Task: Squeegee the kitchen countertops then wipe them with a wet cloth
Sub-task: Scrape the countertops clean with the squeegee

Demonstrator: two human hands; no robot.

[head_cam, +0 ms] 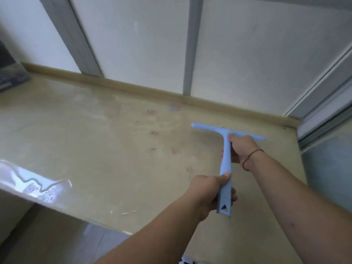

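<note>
Head view, sole view.

Item: squeegee (pixel 226 164), pale blue, T-shaped. Blade bar lies crosswise beyond both hands, near the raised back lip (pixel 133 88) of the countertop (pixel 95 140); whether the blade edge actually touches the surface cannot be told. Handle runs back toward the person.

Item: left hand (pixel 209 195). Curled closed around the lower handle, thumb laid along the top, just ahead of the hanging hole at the handle's end.

Item: right hand (pixel 241 148). Wrapped closed on the upper handle just behind the blade bar, forefinger touching the neck. A thin cord bracelet (pixel 251 158) sits on its wrist.

Item: countertop, beige, dull. Faint reddish marks (pixel 152 122) and a small dark speck lie left of the right hand. A glossy wet patch (pixel 34 180) sits far to the left of the left hand, at the front edge. A dark object (pixel 11 73), partly out of view, stands at the far left, well apart from both hands.

Item: wet cloth. Not identifiable here.

Handling note, judged: the squeegee phase is under way, with the cloth pass not yet begun. A good stroke probably starts hard against the back lip, the right hand bearing down evenly so both blade ends stay seated, the left hand drawing the handle straight back at a low tilt. Overlapping passes worked leftward from the hands should cover the reddish marks. Uneven pressure would likely leave streaks.
</note>
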